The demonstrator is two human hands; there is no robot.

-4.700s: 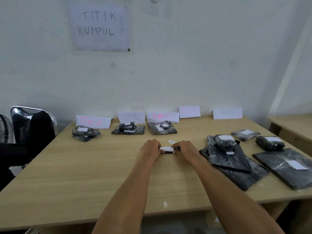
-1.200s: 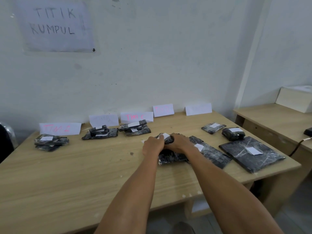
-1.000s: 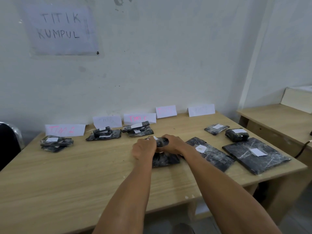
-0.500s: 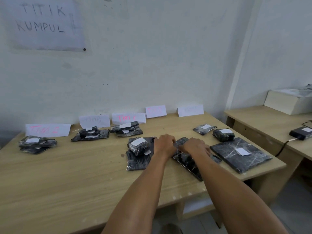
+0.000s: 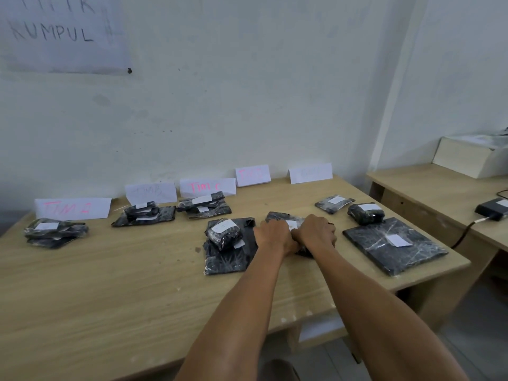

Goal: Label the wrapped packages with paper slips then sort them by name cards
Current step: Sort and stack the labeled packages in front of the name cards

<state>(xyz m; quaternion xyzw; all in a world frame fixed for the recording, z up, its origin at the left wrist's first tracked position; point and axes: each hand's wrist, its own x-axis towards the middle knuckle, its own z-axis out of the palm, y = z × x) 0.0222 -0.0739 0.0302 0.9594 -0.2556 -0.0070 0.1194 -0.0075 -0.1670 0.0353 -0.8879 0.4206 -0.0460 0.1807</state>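
Observation:
Both hands are on a flat black wrapped package (image 5: 278, 217) right of the table's middle. My left hand (image 5: 275, 235) and my right hand (image 5: 318, 232) have their fingers curled over it, knuckles touching. A white paper slip (image 5: 292, 224) shows between them. To the left, a small labelled bundle (image 5: 224, 232) lies on another flat package (image 5: 228, 261). Name cards (image 5: 72, 209) (image 5: 207, 187) stand along the wall. Sorted packages (image 5: 55, 232) (image 5: 144, 214) (image 5: 204, 207) lie in front of three of them.
On the right of the table lie a small labelled packet (image 5: 334, 203), a bundle (image 5: 365, 213) and a large flat package (image 5: 394, 247). A second desk (image 5: 428, 188) to the right carries a white box (image 5: 467, 158) and a black device with a cable (image 5: 492, 209).
My hands left the small bundle and its flat package at the table's middle and moved right onto the flat package beside it. In the last half second they hardly moved.

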